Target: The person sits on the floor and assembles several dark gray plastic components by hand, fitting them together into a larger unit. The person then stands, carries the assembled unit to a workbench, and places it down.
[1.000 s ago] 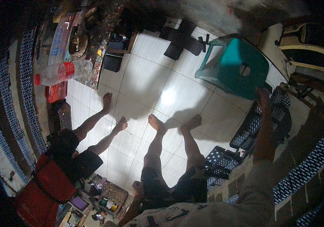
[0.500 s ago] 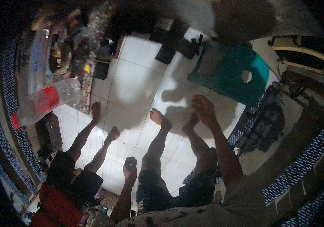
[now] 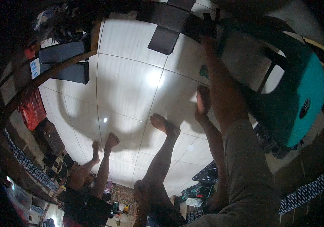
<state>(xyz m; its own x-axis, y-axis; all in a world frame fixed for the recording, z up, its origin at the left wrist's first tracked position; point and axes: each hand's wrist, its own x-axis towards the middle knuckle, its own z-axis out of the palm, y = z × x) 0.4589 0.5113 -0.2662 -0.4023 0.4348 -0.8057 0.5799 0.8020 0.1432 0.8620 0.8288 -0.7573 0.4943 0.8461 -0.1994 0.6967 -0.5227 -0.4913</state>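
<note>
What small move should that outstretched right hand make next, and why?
Perhaps the right hand should close on the nearest black piece: it reaches out to that piece's edge, though the view is too dim to show any grip.

White tiled floor (image 3: 124, 41): landmark | red plastic bag (image 3: 32, 109): left of floor | dark, white-flecked strip (image 3: 309, 189): right of floor

Head-worn fisheye — facing down toward the floor (image 3: 126, 70).
</note>
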